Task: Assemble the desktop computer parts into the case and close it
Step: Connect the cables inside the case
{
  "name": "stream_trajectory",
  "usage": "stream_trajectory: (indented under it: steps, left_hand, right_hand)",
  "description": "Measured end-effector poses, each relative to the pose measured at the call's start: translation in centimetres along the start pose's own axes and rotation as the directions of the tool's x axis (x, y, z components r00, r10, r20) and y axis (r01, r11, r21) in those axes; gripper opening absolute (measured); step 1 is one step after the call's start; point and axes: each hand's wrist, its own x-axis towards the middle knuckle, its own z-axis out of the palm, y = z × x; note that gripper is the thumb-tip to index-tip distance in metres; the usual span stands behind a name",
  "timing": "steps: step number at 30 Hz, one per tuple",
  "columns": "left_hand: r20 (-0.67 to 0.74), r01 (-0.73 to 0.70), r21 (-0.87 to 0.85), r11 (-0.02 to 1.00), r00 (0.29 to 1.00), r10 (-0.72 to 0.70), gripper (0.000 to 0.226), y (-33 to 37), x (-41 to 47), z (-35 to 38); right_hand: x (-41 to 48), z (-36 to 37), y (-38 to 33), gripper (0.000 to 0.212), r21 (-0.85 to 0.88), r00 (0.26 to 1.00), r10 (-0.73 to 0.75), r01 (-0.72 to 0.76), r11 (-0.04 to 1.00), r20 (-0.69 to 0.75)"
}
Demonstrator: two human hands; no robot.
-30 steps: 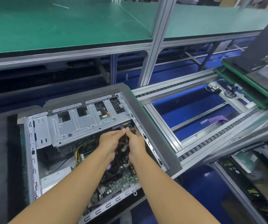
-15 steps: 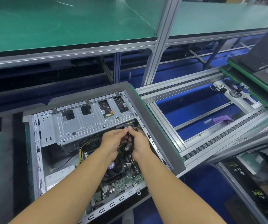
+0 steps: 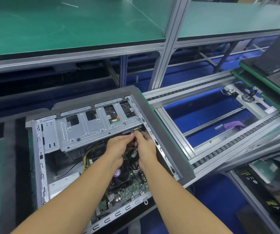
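Hands barely shifted this past second: left hand [image 3: 117,149] and right hand [image 3: 146,149] still meet fingertip to fingertip, both pinching a dark connector [image 3: 137,130]. It now sits nudged against the drive cage [image 3: 85,129], lower right edge, inside the open case [image 3: 38,157]. Likely cabling the drive; seating can't be confirmed. Case not yet closed.

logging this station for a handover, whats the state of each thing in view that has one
computer case, on its side, open, no panel on
drive cage, fitted inside the case
motherboard, mounted in the case
left hand, pinching the black cable
right hand, pinching the same cable
black cable, held below the drive cage, plugged or not unclear
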Motion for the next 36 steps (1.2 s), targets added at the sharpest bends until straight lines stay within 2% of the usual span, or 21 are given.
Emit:
stream_trajectory:
  steps: [6,10,14,17,20,22,27,32,36]
  left_hand:
    - [0.016,0.0,-0.01,1.0,1.0,0.0,0.007,0.1,0.0,0.1]
    - [0.022,0.004,-0.021,1.0,1.0,-0.004,0.007,0.1,-0.1,0.0]
    - [0.01,0.002,-0.026,1.0,1.0,-0.001,0.005,0.2,-0.3,0.1]
    - [0.008,0.009,-0.034,0.999,1.0,-0.009,0.005,0.2,-0.3,0.2]
    - [-0.01,0.009,-0.025,1.0,1.0,-0.01,0.007,0.3,-0.3,0.2]
    - [-0.02,0.015,-0.018,1.0,1.0,-0.015,0.007,0.3,-0.3,0.1]
    - [-0.022,0.017,-0.031,0.999,1.0,-0.017,0.007,0.0,-0.1,0.1]
    - [-0.016,0.046,-0.054,0.998,0.999,-0.046,0.008,-0.2,0.2,0.2]
    - [-0.017,0.059,-0.068,0.996,0.998,-0.06,0.008,-0.4,0.4,0.1]
  right_hand:
    - [0.0,-0.2,0.3,0.016,0.04,1.0,0.001,-0.001,0.999,-0.011]
    - [0.2,-0.4,0.5,0.006,0.124,0.999,0.027,-0.024,0.992,-0.021]
    - [0.3,-0.4,0.5,0.007,0.189,0.998,0.055,-0.047,0.981,-0.035]
    - [0.1,-0.3,0.5,0.014,0.153,0.998,0.058,-0.053,0.987,-0.029]
    - [-0.2,-0.2,0.3,0.034,0.073,0.999,0.033,-0.033,0.997,-0.001]
    - [-0.4,-0.2,0.1,0.038,0.028,1.0,0.006,-0.007,1.0,0.014]
    - [-1.2,0.2,-0.4,0.038,-0.032,0.998,-0.065,0.065,0.997,0.007]
    - [-1.7,0.4,-0.7,0.033,-0.03,0.997,-0.079,0.079,0.996,0.008]
    - [-1.7,0.3,-0.8,0.024,-0.106,0.995,-0.098,0.098,0.99,-0.001]
